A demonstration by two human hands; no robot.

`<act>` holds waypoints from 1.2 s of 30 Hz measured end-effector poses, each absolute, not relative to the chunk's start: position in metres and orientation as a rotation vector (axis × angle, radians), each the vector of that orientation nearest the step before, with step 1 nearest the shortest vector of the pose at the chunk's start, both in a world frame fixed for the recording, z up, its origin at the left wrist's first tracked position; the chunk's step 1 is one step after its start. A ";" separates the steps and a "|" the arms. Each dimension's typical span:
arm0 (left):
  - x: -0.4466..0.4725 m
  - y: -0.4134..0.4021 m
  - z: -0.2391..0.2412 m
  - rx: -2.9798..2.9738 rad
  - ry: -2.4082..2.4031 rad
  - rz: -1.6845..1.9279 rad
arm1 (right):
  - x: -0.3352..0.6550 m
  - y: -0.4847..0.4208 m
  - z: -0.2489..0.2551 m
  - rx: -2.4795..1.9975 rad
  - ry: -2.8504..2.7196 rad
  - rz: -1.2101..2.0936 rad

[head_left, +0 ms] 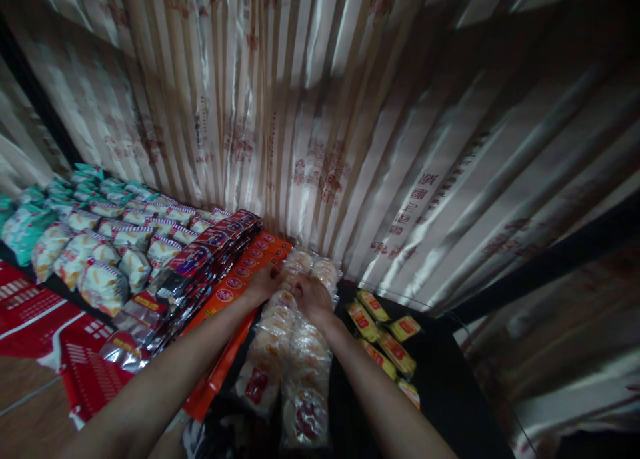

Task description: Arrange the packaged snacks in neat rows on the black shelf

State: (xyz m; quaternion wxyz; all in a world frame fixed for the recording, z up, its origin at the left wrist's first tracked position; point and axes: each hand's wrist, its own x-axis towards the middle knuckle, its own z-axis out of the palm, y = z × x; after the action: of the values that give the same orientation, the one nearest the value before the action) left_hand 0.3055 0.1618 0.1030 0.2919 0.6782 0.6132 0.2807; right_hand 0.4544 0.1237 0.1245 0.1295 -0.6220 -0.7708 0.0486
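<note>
Two rows of clear plastic packs of round pale buns (pixel 265 342) run away from me on a dark table, with red labels on the near ones. My left hand (pixel 267 282) is at the far end of the left row, its fingers curled at the edge of a bun pack (pixel 299 262). Close beside it, my right hand (pixel 314 297) rests over the right row with its fingers bent onto the wrapping. Both sets of fingertips are partly hidden and blurred. Beyond the right hand lies another bun pack (pixel 325 270).
Left of the buns lie flat orange packets (pixel 233 292), stacked dark red and silver packets (pixel 215 239), and rows of white and teal snack bags (pixel 103 285). Small yellow packs (pixel 395 352) lie on the black tabletop (pixel 445 385) to the right. A pleated printed curtain (pixel 320 112) hangs behind.
</note>
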 end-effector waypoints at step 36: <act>0.294 0.130 0.103 1.858 1.612 0.671 | 0.449 0.090 0.128 -1.767 -2.241 -0.045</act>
State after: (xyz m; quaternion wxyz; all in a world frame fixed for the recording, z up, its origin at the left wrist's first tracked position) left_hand 0.2940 0.1301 0.1032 0.2918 0.6971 0.6046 0.2516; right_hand 0.4486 0.0904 0.1284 0.1431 -0.6128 -0.7770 -0.0157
